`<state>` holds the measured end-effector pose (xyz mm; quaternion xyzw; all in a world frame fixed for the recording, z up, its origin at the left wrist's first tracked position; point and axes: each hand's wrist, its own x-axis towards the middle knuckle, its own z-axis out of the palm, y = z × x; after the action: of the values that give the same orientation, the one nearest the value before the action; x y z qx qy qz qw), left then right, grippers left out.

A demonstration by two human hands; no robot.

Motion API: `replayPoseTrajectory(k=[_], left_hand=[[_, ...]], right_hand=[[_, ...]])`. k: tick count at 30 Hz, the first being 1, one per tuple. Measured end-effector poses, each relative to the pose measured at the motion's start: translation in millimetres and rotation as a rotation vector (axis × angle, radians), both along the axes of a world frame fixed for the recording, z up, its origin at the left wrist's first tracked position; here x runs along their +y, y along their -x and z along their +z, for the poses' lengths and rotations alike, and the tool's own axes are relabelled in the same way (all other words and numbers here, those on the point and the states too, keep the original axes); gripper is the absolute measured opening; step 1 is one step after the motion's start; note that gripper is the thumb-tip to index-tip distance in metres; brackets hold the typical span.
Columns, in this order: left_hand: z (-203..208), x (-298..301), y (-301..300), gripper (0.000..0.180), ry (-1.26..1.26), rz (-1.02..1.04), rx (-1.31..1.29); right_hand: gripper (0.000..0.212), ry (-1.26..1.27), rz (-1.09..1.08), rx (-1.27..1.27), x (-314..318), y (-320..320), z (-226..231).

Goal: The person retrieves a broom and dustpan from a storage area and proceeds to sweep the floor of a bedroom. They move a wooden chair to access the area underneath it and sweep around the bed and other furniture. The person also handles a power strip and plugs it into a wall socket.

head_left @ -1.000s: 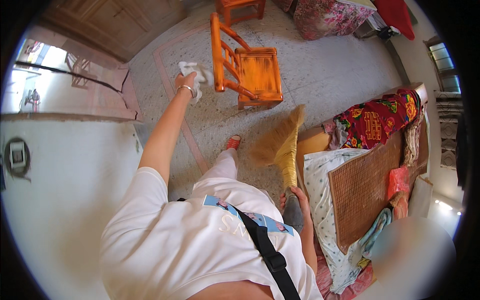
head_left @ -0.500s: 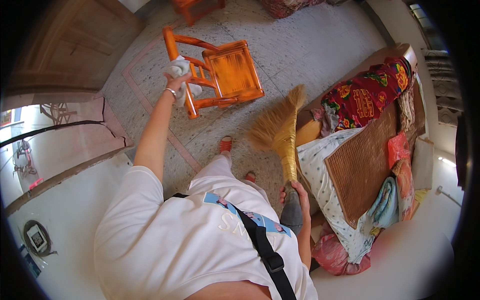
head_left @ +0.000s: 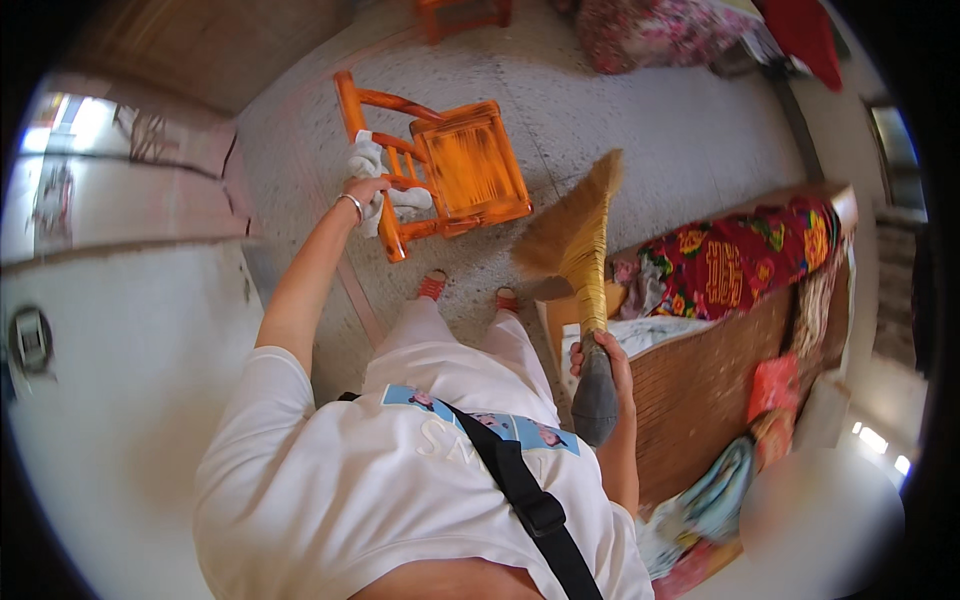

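My left hand (head_left: 366, 190) is closed round the back of an orange-brown wooden chair (head_left: 470, 165), its fingers partly hidden. A white and grey cloth (head_left: 405, 200) hangs over the chair back at the same spot, against the fingers. In my right hand (head_left: 610, 362) is a straw broom (head_left: 575, 245), gripped where the yellow-bound neck meets the dark grey handle. Its bristles point up and away from me, and the handle's end comes back beside my shirt. Both my feet, in red sandals, are on the floor behind the chair.
A bed with a brown woven mat (head_left: 670, 400) runs along the right, with a folded dark red floral quilt (head_left: 730, 260) at its far end. A second orange wooden seat (head_left: 465, 15) and a pink floral bundle (head_left: 650, 35) stand farther off. A white surface (head_left: 130, 330) lies left.
The view has shifted, showing more of the far bundle and a red cloth. My left fingers have closed more round the chair back. The broom stays in my right hand, its bristles more upright.
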<state>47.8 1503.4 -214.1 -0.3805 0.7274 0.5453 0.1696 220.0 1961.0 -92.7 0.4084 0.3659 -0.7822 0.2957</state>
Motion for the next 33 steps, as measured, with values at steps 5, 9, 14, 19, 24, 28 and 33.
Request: replayPoseTrajectory(k=[5, 9, 14, 19, 24, 28, 33], left_hand=[[37.1, 36.9, -90.8, 0.038, -0.002, 0.136, 0.027], [19.7, 43.2, -197.1, 0.042, 0.023, 0.285, 0.027], [-9.4, 54.3, -368.6, 0.049, 0.071, 0.531, 0.073], [-8.5, 100.1, -518.9, 0.053, 0.149, 0.695, 0.174], [11.9, 174.3, -649.7, 0.051, 0.152, 0.974, 0.165], [15.4, 219.6, -764.7, 0.055, 0.121, 1.095, -0.021], [46.1, 265.8, -859.4, 0.053, 0.15, 1.107, -0.097]], right_hand=[[0.033, -0.011, 0.284, -0.038, 60.3, 43.0, -20.1], [0.034, 0.03, 0.236, -0.047, 67.0, 61.7, -27.4], [0.035, 0.191, 0.296, -0.106, 76.5, 74.8, -54.5], [0.03, 0.228, 0.4, -0.119, 59.8, 74.5, -57.6], [0.028, 0.314, 0.584, -0.09, 55.5, 66.1, -74.4], [0.027, 0.428, 0.676, -0.195, 45.1, 51.4, -57.8], [0.031, 0.403, 0.685, -0.205, 38.3, 19.8, -43.6]])
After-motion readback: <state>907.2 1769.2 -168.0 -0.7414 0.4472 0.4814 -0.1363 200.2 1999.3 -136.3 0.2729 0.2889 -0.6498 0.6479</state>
